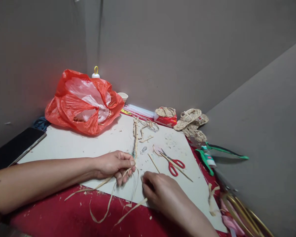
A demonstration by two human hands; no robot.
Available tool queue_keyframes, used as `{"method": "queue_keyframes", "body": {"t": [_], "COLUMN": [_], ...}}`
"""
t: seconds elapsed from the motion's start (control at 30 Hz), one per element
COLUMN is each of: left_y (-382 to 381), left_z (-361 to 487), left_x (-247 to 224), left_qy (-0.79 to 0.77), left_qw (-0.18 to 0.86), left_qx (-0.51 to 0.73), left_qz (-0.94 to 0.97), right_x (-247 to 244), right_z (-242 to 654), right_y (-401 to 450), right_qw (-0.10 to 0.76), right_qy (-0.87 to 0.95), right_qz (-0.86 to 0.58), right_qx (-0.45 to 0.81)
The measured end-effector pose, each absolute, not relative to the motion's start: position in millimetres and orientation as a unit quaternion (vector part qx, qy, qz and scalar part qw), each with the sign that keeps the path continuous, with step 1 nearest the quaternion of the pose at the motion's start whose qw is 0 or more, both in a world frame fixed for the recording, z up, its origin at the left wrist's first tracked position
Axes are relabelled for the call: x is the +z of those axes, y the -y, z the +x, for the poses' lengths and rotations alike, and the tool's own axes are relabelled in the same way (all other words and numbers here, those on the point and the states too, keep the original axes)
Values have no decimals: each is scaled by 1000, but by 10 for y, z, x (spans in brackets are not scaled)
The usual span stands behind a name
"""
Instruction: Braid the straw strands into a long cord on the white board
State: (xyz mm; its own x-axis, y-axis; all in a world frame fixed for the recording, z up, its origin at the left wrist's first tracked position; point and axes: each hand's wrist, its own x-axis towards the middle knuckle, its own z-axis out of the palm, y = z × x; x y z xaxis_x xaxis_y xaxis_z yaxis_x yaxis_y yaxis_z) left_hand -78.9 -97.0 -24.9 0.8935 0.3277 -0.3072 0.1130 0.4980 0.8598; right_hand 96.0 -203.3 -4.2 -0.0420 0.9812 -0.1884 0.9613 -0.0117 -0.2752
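A braided straw cord (135, 141) runs from the far part of a white board (71, 143) toward me. My left hand (117, 166) pinches its near end between thumb and forefinger. Loose flat straw strands (107, 207) hang from that pinch over the board's front edge. Just to the right, my right hand (158, 186) is curled with its fingers together, apart from the left. A straw strand (133, 210) comes out beneath it, and its fingertips are partly hidden. Scissors with red handles (173, 168) lie beyond my right hand, among loose straw pieces.
A red plastic bag (86, 102) stands at the back left, near a phone (17, 148). Woven straw pieces (191, 121) and a red box (165, 120) sit at the back right. Green-handled tool (206, 161) and large gold-handled scissors (241, 214) lie right. Grey walls enclose the table.
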Motion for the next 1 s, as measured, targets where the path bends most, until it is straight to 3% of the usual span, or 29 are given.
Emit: {"method": "queue_keyframes", "body": {"t": [0.1,0.2,0.3,0.73,1.0], "left_y": [975,984,993,974,1011], "left_z": [-792,-796,-800,-768,-794], "left_x": [-228,-199,-190,-200,-214], "left_qy": [-211,-216,-214,-219,-198], "left_qw": [846,857,852,806,782], "left_qx": [77,67,67,55,116], "left_qz": [484,464,473,547,579], "right_x": [-10,68,118,38,45], "right_z": [1059,1134,1119,965,905], "right_y": [1972,1942,1946,1834,1872], "right_qw": [111,239,307,421,432], "right_qy": [667,608,534,427,461], "right_qz": [-708,-670,-612,-573,-544], "right_qx": [202,352,496,558,552]}}
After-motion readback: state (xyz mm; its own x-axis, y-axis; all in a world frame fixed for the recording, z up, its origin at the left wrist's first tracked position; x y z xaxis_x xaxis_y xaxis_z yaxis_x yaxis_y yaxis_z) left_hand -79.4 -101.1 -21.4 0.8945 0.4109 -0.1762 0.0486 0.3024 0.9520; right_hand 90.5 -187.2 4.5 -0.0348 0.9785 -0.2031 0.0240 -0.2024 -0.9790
